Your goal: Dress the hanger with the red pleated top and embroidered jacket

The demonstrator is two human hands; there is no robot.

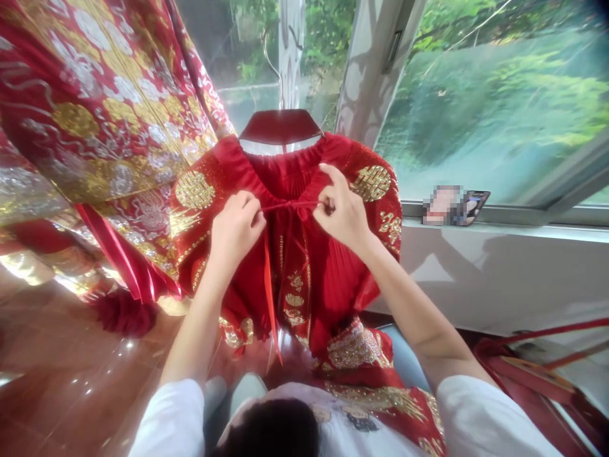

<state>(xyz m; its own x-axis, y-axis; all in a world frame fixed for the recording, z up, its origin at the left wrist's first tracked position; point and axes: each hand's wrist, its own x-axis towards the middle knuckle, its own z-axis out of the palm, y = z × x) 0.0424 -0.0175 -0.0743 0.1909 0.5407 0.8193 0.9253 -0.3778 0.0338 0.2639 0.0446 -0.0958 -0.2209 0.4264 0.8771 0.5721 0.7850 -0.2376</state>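
A red garment (295, 266) with gold embroidery and pleats hangs in front of me on a dark red hanger (280, 124). Across its gathered neckline runs a thin red drawstring (278, 206), stretched between my hands, with a knot or loop near its right end. My left hand (238, 222) pinches the string at the left side of the neck opening. At the right side, my right hand (340, 206) pinches it between thumb and fingers, the index finger raised. A loose red ribbon (269, 285) dangles down the front.
Large red, gold and silver embroidered garments (114, 101) hang at the left. A phone (476, 204) leans on the windowsill (523, 231) at the right. More red embroidered cloth (361, 355) lies by my lap. A red folded frame (537, 374) stands at lower right.
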